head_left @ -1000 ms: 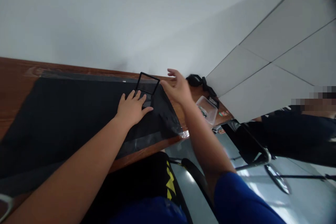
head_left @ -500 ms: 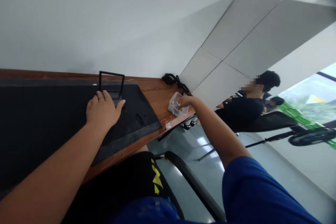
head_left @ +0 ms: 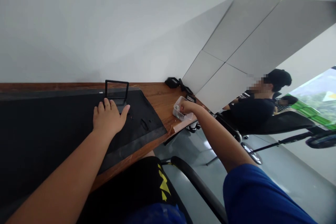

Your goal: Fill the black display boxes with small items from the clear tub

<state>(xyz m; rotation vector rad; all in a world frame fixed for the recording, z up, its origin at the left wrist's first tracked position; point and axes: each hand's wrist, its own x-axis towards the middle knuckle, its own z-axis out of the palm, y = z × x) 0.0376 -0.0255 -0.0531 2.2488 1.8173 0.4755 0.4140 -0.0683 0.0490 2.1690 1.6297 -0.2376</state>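
Note:
My left hand (head_left: 109, 118) lies flat with fingers spread on the black mat (head_left: 47, 126), pressing on the base of a small black frame stand (head_left: 117, 90) that rises just beyond the fingertips. My right hand (head_left: 187, 106) reaches far right into a clear plastic box (head_left: 180, 111) at the desk's corner. Its fingers are curled inside the box and what they hold, if anything, is hidden.
The wooden desk (head_left: 157, 94) runs along a white wall. A black strap-like item (head_left: 175, 83) lies at the back right. A black chair armrest (head_left: 194, 182) curves below my right arm. Another person (head_left: 259, 106) sits to the right, behind grey panels.
My right hand has left the frame stand and gone right into the clear box. The view turned right. My left hand stays flat on the stand's base.

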